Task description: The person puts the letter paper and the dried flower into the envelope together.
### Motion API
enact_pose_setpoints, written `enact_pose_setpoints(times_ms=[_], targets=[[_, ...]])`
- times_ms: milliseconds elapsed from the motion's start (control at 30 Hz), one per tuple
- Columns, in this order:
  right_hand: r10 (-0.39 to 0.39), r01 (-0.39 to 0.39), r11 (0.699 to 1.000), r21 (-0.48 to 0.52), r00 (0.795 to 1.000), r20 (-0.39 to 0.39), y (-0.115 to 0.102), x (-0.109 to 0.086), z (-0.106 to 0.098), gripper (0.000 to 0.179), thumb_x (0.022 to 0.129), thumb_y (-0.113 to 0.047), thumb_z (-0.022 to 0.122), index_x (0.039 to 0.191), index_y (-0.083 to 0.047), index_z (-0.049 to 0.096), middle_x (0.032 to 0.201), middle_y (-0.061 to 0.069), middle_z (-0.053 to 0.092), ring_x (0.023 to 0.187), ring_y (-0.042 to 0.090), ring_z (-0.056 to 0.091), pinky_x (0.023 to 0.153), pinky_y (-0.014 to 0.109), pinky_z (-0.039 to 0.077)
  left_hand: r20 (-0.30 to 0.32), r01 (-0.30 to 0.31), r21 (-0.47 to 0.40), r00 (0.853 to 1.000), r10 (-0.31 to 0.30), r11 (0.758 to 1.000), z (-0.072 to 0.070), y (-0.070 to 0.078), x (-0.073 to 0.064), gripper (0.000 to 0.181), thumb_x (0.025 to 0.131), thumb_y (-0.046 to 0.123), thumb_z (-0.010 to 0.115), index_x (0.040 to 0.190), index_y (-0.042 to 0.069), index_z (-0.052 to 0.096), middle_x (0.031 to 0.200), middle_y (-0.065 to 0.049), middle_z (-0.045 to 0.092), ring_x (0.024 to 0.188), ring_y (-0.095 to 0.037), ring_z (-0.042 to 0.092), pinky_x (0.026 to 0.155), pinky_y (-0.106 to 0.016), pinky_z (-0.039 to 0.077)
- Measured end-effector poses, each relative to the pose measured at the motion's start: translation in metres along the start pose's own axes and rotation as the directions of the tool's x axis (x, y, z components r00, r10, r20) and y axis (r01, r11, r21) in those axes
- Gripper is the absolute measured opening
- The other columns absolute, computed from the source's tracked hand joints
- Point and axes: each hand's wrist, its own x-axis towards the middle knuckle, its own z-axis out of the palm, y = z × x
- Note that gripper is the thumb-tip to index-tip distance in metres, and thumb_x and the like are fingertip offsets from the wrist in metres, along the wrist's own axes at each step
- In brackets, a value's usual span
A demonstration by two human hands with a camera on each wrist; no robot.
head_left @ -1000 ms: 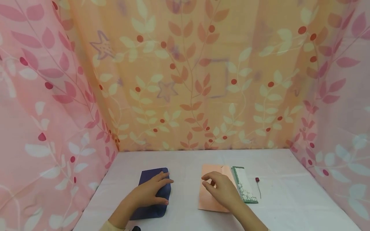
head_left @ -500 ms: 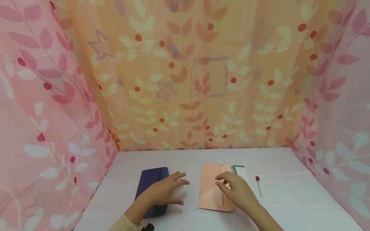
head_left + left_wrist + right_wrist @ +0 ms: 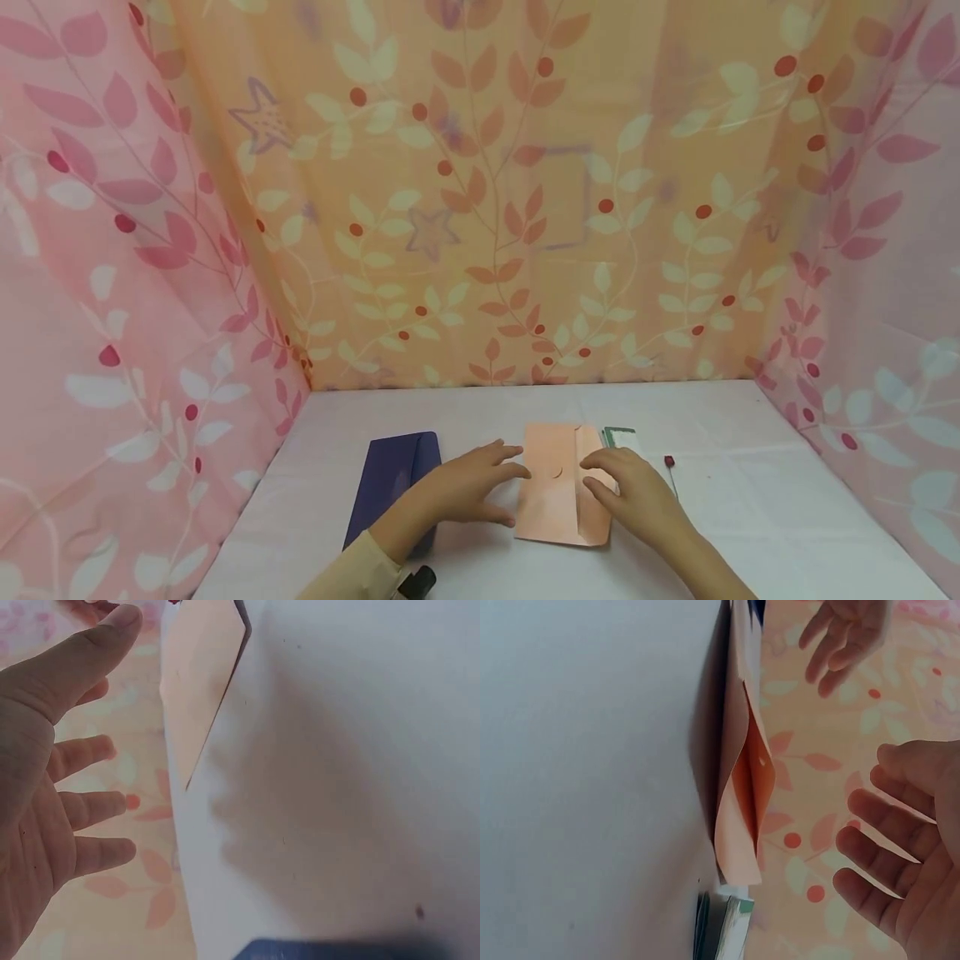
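Note:
A peach envelope (image 3: 551, 487) lies on the white table with its flap side up, the flap along its right edge. My left hand (image 3: 472, 487) hovers near its left edge, fingers spread and holding nothing; in the left wrist view that hand (image 3: 45, 795) is apart from the envelope (image 3: 199, 675). Over the envelope's right side is my right hand (image 3: 637, 496), its fingers relaxed and nothing in them. The right wrist view shows the envelope's mouth (image 3: 750, 780) gaping slightly, with the right hand (image 3: 907, 840) above it. A dark blue envelope (image 3: 386, 479) lies left, partly behind my left forearm.
Green-edged white cards (image 3: 622, 437) lie right of the peach envelope, mostly hidden by my right hand. Farther right is a small dried red flower (image 3: 670, 461) on a thin stem. Patterned curtains (image 3: 480, 208) enclose the table (image 3: 465, 408) at the back and sides.
My left hand has moved right, off the dark blue envelope toward the peach one. My right hand has shifted right across the peach envelope, uncovering its middle and hiding more of the cards.

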Motion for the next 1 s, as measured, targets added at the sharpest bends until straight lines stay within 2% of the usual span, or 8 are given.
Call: enact_pose_setpoints(times_ms=[133, 333, 533, 667, 767, 900, 1000], targets=[[-0.046, 0.046, 0.999, -0.013, 0.999, -0.009, 0.009, 0.000, -0.001, 0.027, 0.085, -0.020, 0.085, 0.110, -0.022, 0.074, 0.115, -0.013, 0.071, 0.112, 0.014, 0.065, 0.092, 0.041, 0.057, 0.023, -0.006, 0.010, 1.000, 0.006, 1.000, 0.000, 0.004, 0.015, 0.066, 0.085, 0.061, 0.075, 0.143, 0.037, 0.054, 0.161, 0.001, 0.041, 0.149, -0.035, 0.039, 0.117, -0.046, 0.039], [-0.089, 0.088, 0.995, -0.048, 0.996, -0.012, 0.020, 0.000, 0.000, 0.027, 0.084, -0.020, 0.086, 0.109, -0.020, 0.075, 0.116, -0.010, 0.072, 0.113, 0.016, 0.065, 0.093, 0.043, 0.056, 0.037, -0.002, -0.002, 0.999, 0.002, 1.000, -0.001, 0.010, 0.031, 0.066, 0.086, 0.061, 0.074, 0.143, 0.038, 0.053, 0.162, 0.001, 0.040, 0.149, -0.034, 0.039, 0.116, -0.046, 0.040], [-0.037, 0.038, 0.999, -0.026, 0.999, 0.012, 0.031, 0.003, 0.002, 0.028, 0.083, -0.021, 0.086, 0.109, -0.021, 0.076, 0.116, -0.008, 0.072, 0.114, 0.019, 0.065, 0.094, 0.046, 0.056, 0.056, -0.004, -0.025, 0.998, 0.005, 1.000, 0.002, 0.011, 0.044, 0.064, 0.087, 0.061, 0.074, 0.143, 0.037, 0.053, 0.161, -0.001, 0.040, 0.149, -0.035, 0.039, 0.116, -0.046, 0.041], [-0.066, 0.067, 0.997, -0.033, 0.997, 0.035, 0.040, 0.002, 0.009, 0.027, 0.082, -0.022, 0.087, 0.107, -0.021, 0.076, 0.114, -0.007, 0.073, 0.111, 0.020, 0.066, 0.093, 0.046, 0.055, 0.087, 0.013, -0.038, 0.996, -0.010, 0.999, 0.007, 0.012, 0.052, 0.064, 0.086, 0.061, 0.074, 0.142, 0.039, 0.053, 0.161, 0.000, 0.040, 0.150, -0.034, 0.037, 0.116, -0.048, 0.040], [-0.076, 0.078, 0.996, -0.045, 0.995, 0.062, 0.045, -0.001, 0.013, 0.028, 0.081, -0.023, 0.087, 0.106, -0.021, 0.076, 0.113, -0.006, 0.074, 0.110, 0.020, 0.067, 0.093, 0.046, 0.055, 0.109, 0.001, -0.033, 0.994, 0.003, 0.999, 0.011, 0.013, 0.058, 0.064, 0.086, 0.063, 0.073, 0.142, 0.039, 0.053, 0.162, 0.000, 0.040, 0.149, -0.034, 0.038, 0.116, -0.048, 0.040], [-0.044, 0.048, 0.998, -0.038, 0.996, 0.080, 0.047, -0.001, 0.013, 0.028, 0.081, -0.024, 0.087, 0.106, -0.021, 0.077, 0.114, -0.007, 0.073, 0.111, 0.021, 0.066, 0.094, 0.047, 0.055, 0.127, -0.008, -0.015, 0.992, 0.010, 1.000, 0.014, 0.014, 0.067, 0.067, 0.085, 0.065, 0.073, 0.144, 0.039, 0.052, 0.162, 0.001, 0.039, 0.150, -0.033, 0.037, 0.116, -0.050, 0.040], [-0.038, 0.041, 0.999, -0.033, 0.996, 0.082, 0.046, 0.002, 0.011, 0.027, 0.082, -0.024, 0.087, 0.106, -0.020, 0.077, 0.114, -0.006, 0.074, 0.111, 0.023, 0.066, 0.094, 0.049, 0.054, 0.146, 0.015, -0.005, 0.989, -0.014, 1.000, 0.012, 0.015, 0.073, 0.071, 0.083, 0.067, 0.073, 0.145, 0.041, 0.050, 0.163, 0.002, 0.037, 0.151, -0.034, 0.034, 0.116, -0.053, 0.039]])
